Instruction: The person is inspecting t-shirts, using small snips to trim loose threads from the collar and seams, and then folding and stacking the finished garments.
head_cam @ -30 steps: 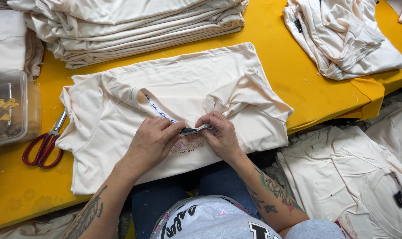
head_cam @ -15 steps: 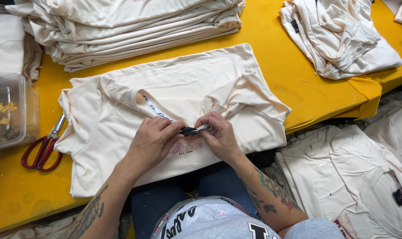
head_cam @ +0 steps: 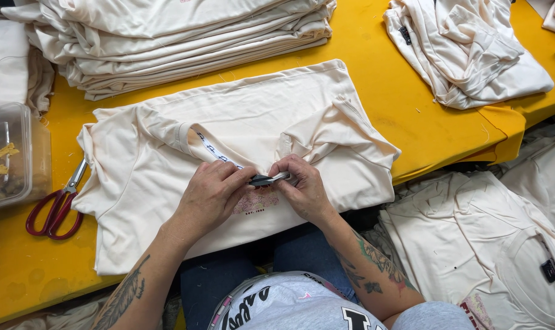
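A cream shirt [head_cam: 228, 159] was spread flat across the yellow table [head_cam: 375, 67], its neckband turned back so that a printed tape inside the collar was shown, with a faint pinkish print near the hem edge closest to the person. A sleeve was folded over on the right side. The shirt's near edge was hung slightly over the table's front. A small metal snipper [head_cam: 268, 179] was pinched between the thumb and fingers of the right hand [head_cam: 305, 189], just at the collar fabric. The left hand [head_cam: 210, 198] was laid on the shirt, its fingertips pressed together against the same spot, touching the tool.

Against the earlier frames, little was changed: both hands were kept at the collar, and the shirt was seen shifted very slightly in the view, as was the whole table.

Red scissors [head_cam: 54, 211] were left just beside the shirt's left edge, with a clear box [head_cam: 8, 153] near them. A folded stack [head_cam: 179, 36] was set behind the shirt, close to its far edge, and a looser pile [head_cam: 473, 52] lay well apart at the right. Bare table was left between the shirt and that pile
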